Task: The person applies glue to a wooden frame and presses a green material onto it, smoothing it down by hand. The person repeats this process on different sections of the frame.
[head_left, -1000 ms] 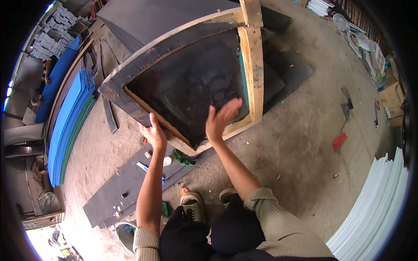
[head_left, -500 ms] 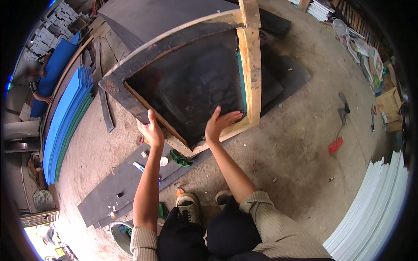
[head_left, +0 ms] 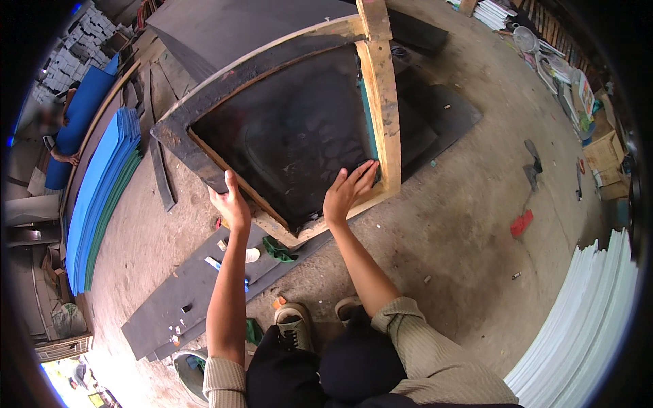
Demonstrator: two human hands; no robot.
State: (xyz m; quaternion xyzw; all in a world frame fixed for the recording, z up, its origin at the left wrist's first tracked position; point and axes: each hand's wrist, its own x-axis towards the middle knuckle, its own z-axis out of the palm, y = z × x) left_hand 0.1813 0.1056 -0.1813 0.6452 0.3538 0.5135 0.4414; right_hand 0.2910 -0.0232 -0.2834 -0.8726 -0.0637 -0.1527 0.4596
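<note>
A wooden screen frame (head_left: 389, 129), stained dark along its far and left sides, stands tilted in front of me. Inside it stretches a dark, smeared sheet (head_left: 286, 136) with a teal strip along the right inner edge. My left hand (head_left: 230, 204) grips the frame's near-left side, thumb on top and the other fingers hidden beneath. Over the near-right side lies my right hand (head_left: 348, 194), its fingers stretched out across the sheet's edge near the corner.
Under the frame's near side lies a long dark sheet (head_left: 163, 292) with scraps, a white cup and a green cloth (head_left: 277, 249). Blue and green sheets (head_left: 102, 197) stack at left, near another person's hand (head_left: 66, 158). White sheets (head_left: 578, 326) stand at right. A bucket (head_left: 190, 374) is by my feet.
The frame has shifted slightly left in the view. My right hand's fingers have turned farther up over the sheet's edge; my left hand keeps its grip.
</note>
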